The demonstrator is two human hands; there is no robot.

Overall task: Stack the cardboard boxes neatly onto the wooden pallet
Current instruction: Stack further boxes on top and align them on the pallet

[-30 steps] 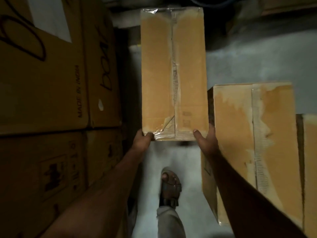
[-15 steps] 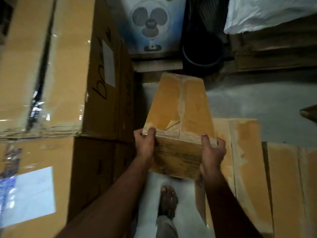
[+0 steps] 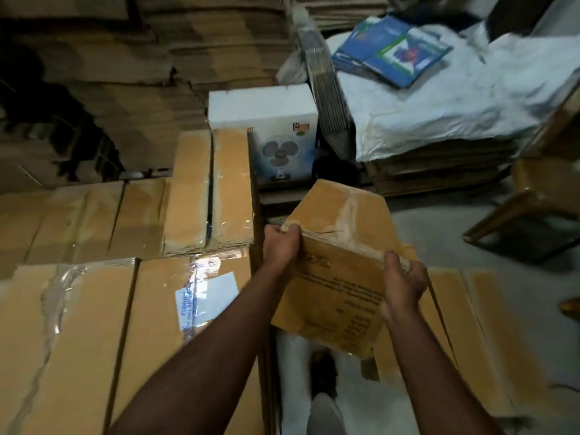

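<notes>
While both arms reach forward from six o'clock, a taped cardboard box (image 3: 337, 262) hangs tilted between the two hands at the middle of the view, its printed side face turned toward the camera and its taped top sloping away toward one o'clock. The left hand (image 3: 281, 246) grips the box's near upper corner at nine o'clock of the box, fingers curled over the top edge and the thumb hidden behind. The right hand (image 3: 403, 284) grips the opposite near corner at three o'clock of the box, its fingers wrapped round the edge, so the box sits clamped between the two palms. The box is off the floor, above a pale strip of floor (image 3: 354, 400) at six o'clock. To the nine o'clock side stand stacked cartons (image 3: 94, 324) with glossy tape and a white label; more low cartons (image 3: 470, 324) lie at four o'clock, partly behind the right forearm. At twelve o'clock a white fan box (image 3: 276, 133) stands just beyond the held box. At two o'clock a white sheet (image 3: 455, 98) covers flattened cardboard, with blue booklets (image 3: 392, 48) on it.
</notes>
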